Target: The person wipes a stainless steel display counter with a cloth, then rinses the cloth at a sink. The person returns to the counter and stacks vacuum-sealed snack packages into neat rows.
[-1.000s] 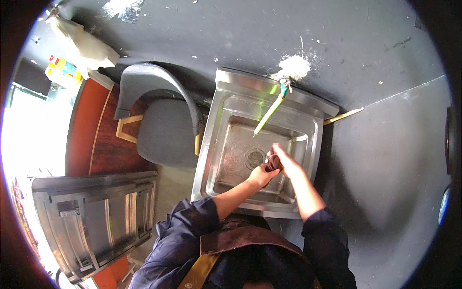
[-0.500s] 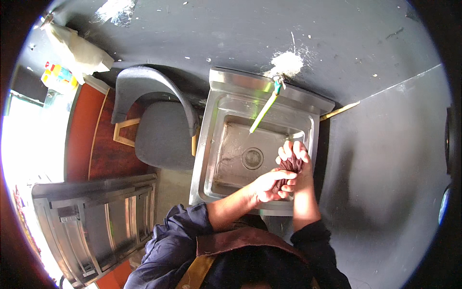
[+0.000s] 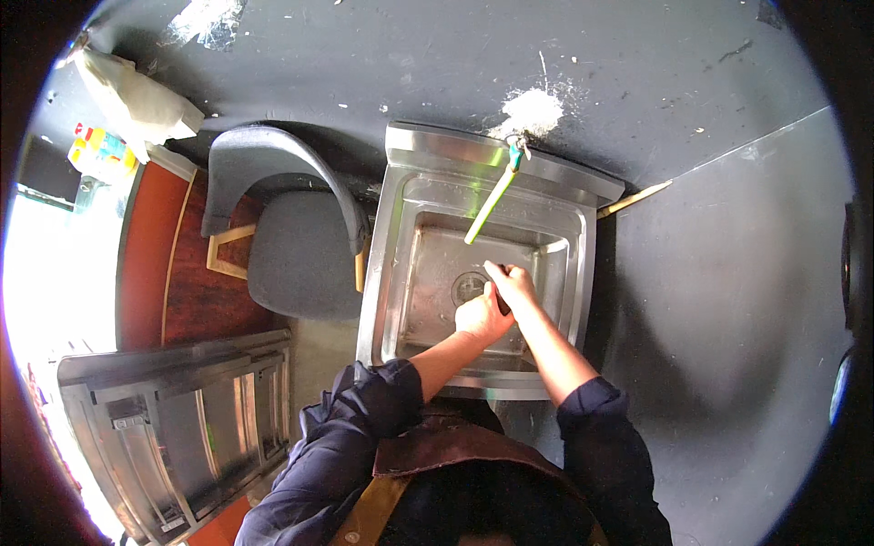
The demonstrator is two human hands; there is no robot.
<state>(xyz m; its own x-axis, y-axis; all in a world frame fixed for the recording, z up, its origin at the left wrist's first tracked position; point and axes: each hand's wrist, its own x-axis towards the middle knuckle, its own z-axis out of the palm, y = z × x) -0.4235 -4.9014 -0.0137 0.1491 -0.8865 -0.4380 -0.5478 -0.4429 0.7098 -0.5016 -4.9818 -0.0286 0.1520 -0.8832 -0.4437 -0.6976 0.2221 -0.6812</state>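
Observation:
Over the sink basin, both my hands are closed tightly around a bunched dark maroon cloth (image 3: 503,302). Only a small dark part of it shows between them. My left hand (image 3: 482,318) grips the nearer end, and my right hand (image 3: 514,286) is wrapped round the farther end, close against the left. Just beyond them is the round drain (image 3: 469,287) in the floor of the stainless steel sink (image 3: 384,273). A bright green hose (image 3: 492,207) hangs from the tap (image 3: 517,148) above the basin's far side; no stream of water shows.
A grey padded chair (image 3: 305,255) stands left of the sink. A metal folding table (image 3: 182,419) leans at the lower left. Behind the sink runs a dark grey wall (image 3: 382,64), with another wall (image 3: 728,300) on the right. A wooden stick (image 3: 637,198) pokes out by the sink's far right corner.
Both hands have moved left and come together over the basin near the drain. The cloth, more visible before, is now squeezed mostly out of sight between them.

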